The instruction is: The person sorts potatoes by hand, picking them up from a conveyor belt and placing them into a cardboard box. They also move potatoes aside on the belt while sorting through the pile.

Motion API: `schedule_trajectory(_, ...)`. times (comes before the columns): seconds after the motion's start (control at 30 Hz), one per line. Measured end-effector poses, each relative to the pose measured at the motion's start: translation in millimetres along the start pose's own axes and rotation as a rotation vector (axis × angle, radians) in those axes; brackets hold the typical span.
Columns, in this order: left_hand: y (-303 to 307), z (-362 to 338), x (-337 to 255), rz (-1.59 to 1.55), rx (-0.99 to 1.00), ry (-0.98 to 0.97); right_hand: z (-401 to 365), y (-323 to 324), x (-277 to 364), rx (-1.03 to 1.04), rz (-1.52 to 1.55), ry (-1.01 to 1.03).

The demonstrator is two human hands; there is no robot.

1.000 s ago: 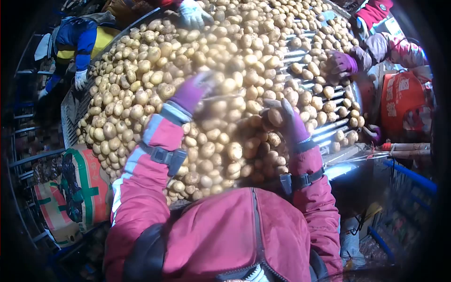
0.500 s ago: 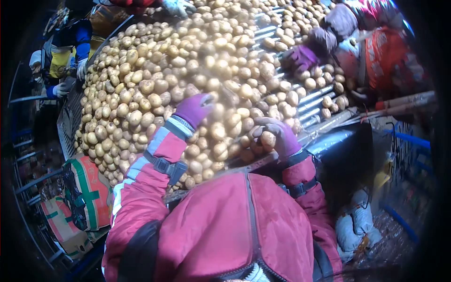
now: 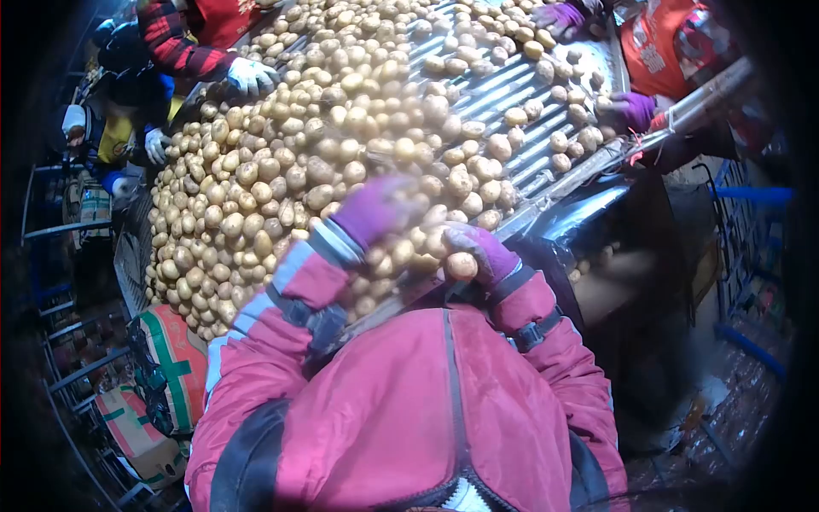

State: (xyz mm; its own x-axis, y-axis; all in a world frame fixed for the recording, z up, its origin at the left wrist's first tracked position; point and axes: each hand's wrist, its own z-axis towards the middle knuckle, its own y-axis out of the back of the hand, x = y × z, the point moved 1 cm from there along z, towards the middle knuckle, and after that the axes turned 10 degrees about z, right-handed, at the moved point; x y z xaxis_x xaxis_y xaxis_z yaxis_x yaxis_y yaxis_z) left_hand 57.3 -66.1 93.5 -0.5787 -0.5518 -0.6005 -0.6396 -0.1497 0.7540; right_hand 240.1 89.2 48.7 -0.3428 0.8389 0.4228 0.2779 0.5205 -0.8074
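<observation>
A heap of potatoes (image 3: 247,188) spreads in front of me over a bed of metal rollers (image 3: 546,107). My left hand (image 3: 371,209), in a purple glove, is over the near part of the heap, its fingers smeared by motion. Close to its right, at the near edge of the bed, my right hand (image 3: 486,254) wears a matching glove. Its fingers are closed on a potato (image 3: 461,266) just in front of my jacket. More potatoes lie right beside both hands.
Across the bed, a white-gloved hand (image 3: 252,75) and purple-gloved hands (image 3: 633,111) of other people reach in. A metal rail (image 3: 682,107) borders the right side. Packed sacks (image 3: 175,367) stand at lower left; a dark sheet (image 3: 572,218) hangs at right.
The view has shifted, showing more bare rollers. My left hand has moved nearer my right, which still grips a potato and has drawn inward. The co-worker's hands at right have moved apart.
</observation>
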Motion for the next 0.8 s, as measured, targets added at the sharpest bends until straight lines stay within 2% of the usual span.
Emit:
schedule_trajectory(0.03, 9, 11, 20, -0.043, -0.104, 0.018, -7, -2, 5, 0.019, -0.001, -0.031)
schedule_trajectory(0.07, 16, 22, 36, 0.08, -0.199, 0.001, -20, -3, 12, 0.029, 0.07, -0.044)
schedule_trajectory(0.1, 21, 35, 54, 0.199, -0.294, -0.022, -28, 0, 10, -0.012, -0.008, 0.022)
schedule_trajectory(0.17, 6, 64, 116, 0.521, -0.298, -0.158, -43, 17, 2, -0.093, -0.088, 0.092)
schedule_trajectory(0.23, -9, 78, 129, 0.571, -0.156, -0.039, -61, 40, -2, -0.146, -0.009, 0.072)
schedule_trajectory(0.3, -11, 89, 147, 0.351, -0.175, -0.079, -95, 34, 12, -0.246, 0.103, 0.018)
schedule_trajectory(0.33, -13, 94, 152, 0.38, -0.198, -0.033, -115, 28, 19, -0.229, -0.027, 0.088)
schedule_trajectory(0.43, -7, 90, 132, 0.475, -0.287, 0.06, -138, 60, 8, -0.149, -0.13, 0.227)
schedule_trajectory(0.5, 9, 87, 148, 0.362, -0.39, 0.136, -155, 90, -7, -0.18, -0.013, 0.238)
schedule_trajectory(0.53, 24, 85, 176, 0.297, -0.372, 0.255, -163, 105, -19, -0.215, 0.145, 0.214)
schedule_trajectory(0.6, 51, 70, 213, 0.53, -0.692, 0.201, -170, 137, -40, -0.271, 0.412, 0.167)
schedule_trajectory(0.63, 71, 57, 180, 0.517, -0.567, 0.458, -186, 116, -28, -0.206, 0.399, 0.243)
schedule_trajectory(0.73, 87, 65, 216, 0.54, -0.509, 0.41, -202, 116, -28, -0.324, 0.331, 0.288)
schedule_trajectory(0.8, 70, 73, 189, 0.568, -0.408, 0.468, -204, 114, -27, -0.412, 0.317, 0.311)
